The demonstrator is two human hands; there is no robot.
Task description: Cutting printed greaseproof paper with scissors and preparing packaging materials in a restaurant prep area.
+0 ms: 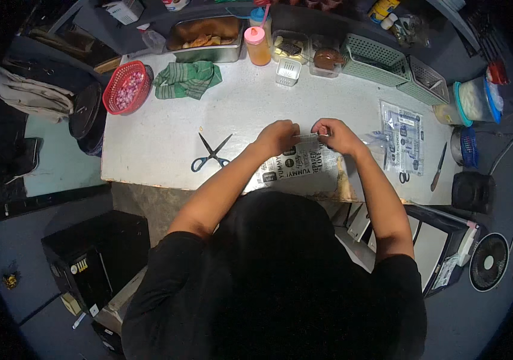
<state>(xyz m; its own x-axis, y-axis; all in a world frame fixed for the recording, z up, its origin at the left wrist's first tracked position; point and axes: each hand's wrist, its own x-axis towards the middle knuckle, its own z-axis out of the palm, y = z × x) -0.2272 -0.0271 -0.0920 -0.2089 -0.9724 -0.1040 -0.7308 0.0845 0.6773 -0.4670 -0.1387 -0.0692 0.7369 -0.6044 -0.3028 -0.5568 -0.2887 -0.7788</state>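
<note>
Both hands are at the upper edge of a sheet of printed food-wrapping paper (290,163), near the table's front edge. My left hand (280,136) grips the upper left part of the paper, fingers curled. At the upper right corner, my right hand (332,135) pinches the paper between thumb and fingers. The strip between the hands appears folded over. A pale, tapered piece (344,182), too unclear to name, lies just right of the paper. Open-bladed scissors (212,154) with dark handles rest to the left of my left forearm.
On the white table (148,139) are a red basket (127,87) of peeled shallots, a green cloth (187,79), a metal pan (207,38) and a pink-capped bottle (257,46). Packaged printed paper (402,137) and a knife (438,167) lie right. Green baskets (375,60) stand behind.
</note>
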